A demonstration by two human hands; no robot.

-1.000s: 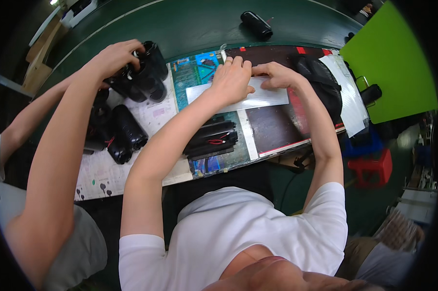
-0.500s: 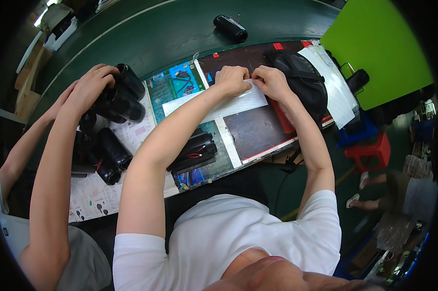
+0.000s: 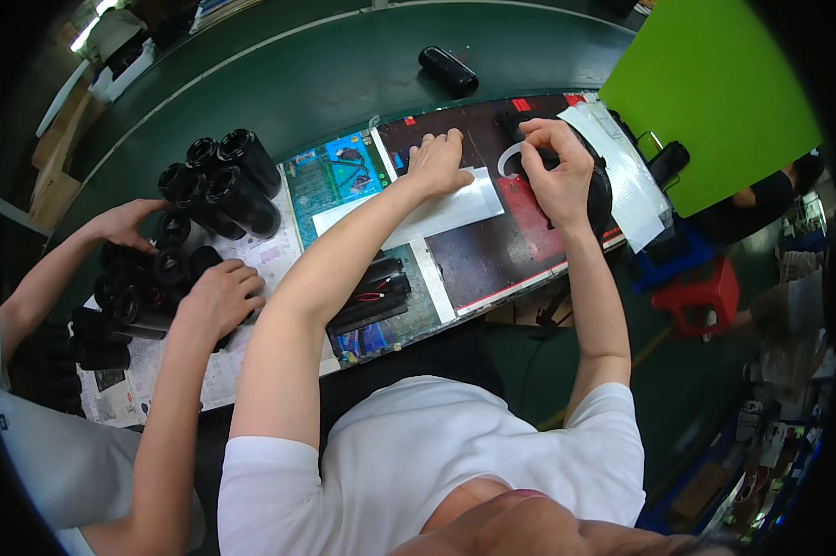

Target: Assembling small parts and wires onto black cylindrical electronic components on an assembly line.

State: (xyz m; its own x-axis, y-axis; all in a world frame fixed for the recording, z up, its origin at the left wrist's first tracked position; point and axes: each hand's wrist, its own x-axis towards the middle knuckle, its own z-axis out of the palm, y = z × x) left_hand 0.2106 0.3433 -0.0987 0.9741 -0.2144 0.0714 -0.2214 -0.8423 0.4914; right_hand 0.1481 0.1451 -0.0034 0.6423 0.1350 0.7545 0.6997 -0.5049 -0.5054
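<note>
Co-worker's hands (image 3: pixel 216 295) sorted black cylinders (image 3: pixel 221 181) at left. Left hand (image 3: pixel 439 163) pressed flat, fingers spread, on the white sheet (image 3: pixel 446 208); right hand (image 3: pixel 557 167) pinched a white strip (image 3: pixel 509 159), seemingly half-peeled, above the black case (image 3: pixel 599 196). Applying it seemingly remained.

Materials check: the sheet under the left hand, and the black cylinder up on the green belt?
White sheet: looks like thin glossy film or coated paper; it lies flat and reflects light. Black cylinder: apparently matte plastic or rubber-coated, with a dull sheen; can't tell for sure. Left hand presses the sheet.
</note>
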